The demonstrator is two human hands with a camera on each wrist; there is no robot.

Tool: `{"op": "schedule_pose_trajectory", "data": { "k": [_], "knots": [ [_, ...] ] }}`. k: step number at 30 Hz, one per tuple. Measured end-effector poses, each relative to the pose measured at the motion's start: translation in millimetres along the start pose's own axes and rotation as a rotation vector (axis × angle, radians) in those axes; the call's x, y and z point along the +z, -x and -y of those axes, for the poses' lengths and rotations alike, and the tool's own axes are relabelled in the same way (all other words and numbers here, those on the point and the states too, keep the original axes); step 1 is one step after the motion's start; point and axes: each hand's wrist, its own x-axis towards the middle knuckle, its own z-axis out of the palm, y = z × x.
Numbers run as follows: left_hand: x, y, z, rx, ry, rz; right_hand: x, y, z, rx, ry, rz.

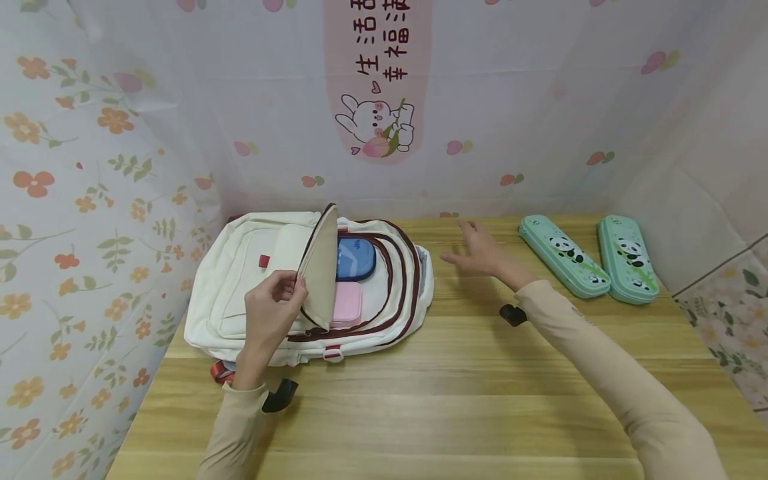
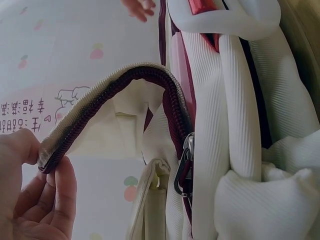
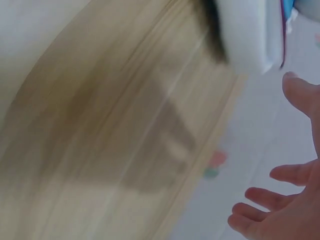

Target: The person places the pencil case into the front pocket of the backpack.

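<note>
A white backpack (image 1: 240, 267) with dark red zips lies on the table, its front pocket unzipped. My left hand (image 1: 275, 300) pinches the edge of the pocket flap (image 1: 319, 273) and holds it raised; the left wrist view shows thumb and fingers on the zip-lined edge (image 2: 75, 127). Inside the pocket lie a blue case (image 1: 357, 259) and a pink case (image 1: 347, 303), both partly covered by the flap. My right hand (image 1: 477, 252) hovers right of the backpack's end, fingers spread and holding nothing, as the right wrist view also shows.
Two mint-green pencil cases (image 1: 564, 257) with panda prints lie side by side at the back right of the wooden table (image 1: 456, 413). Printed cloth (image 1: 510, 100) hangs behind the table and along its left side. A red strap (image 1: 222, 372) sticks out at the backpack's lower left.
</note>
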Motion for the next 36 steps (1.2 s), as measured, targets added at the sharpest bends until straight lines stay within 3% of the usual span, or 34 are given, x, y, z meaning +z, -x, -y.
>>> {"op": "schedule_pose_trajectory", "data": {
  "k": [8, 14, 31, 36],
  "knots": [
    [0.3, 1.4, -0.4, 0.002, -0.002, -0.001, -15, 17.9, -66, 0.078, 0.070, -0.061],
    [0.2, 3.0, 0.2, -0.008, -0.008, 0.001, -26, 35.2, -99, 0.137, 0.091, -0.103],
    [2.1, 5.1, 3.9, 0.002, -0.003, -0.018, -31, 99.1, -155, 0.222, 0.165, -0.184],
    [3.3, 5.0, 3.3, 0.012, 0.004, -0.013, -29, 112.6, -165, 0.260, 0.174, -0.164]
  ]
}}
